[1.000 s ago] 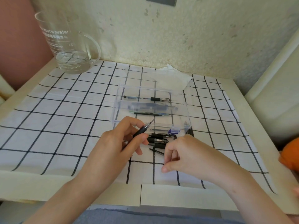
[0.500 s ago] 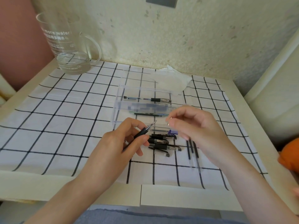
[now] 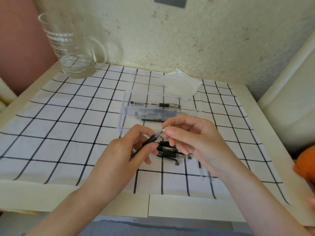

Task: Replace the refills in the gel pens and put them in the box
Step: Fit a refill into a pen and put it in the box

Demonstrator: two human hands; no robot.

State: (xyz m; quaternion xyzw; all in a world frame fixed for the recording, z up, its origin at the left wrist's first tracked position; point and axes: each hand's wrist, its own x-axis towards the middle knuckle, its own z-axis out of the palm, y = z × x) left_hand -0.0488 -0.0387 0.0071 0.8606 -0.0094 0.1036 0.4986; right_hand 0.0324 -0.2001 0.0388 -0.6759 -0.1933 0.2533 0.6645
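The left hand [image 3: 129,150] gripped a gel pen [image 3: 150,140] by its black grip, tip angled up and right. The right hand [image 3: 192,138], which half a second before hovered apart above the box, had closed in and pinched the pen's tip; probably it was unscrewing or seating the nose cone, so one refill swap was under way. More pens [image 3: 172,153] lay just beneath on the counter [image 3: 68,116]. The clear box [image 3: 153,106] beyond held finished pens.
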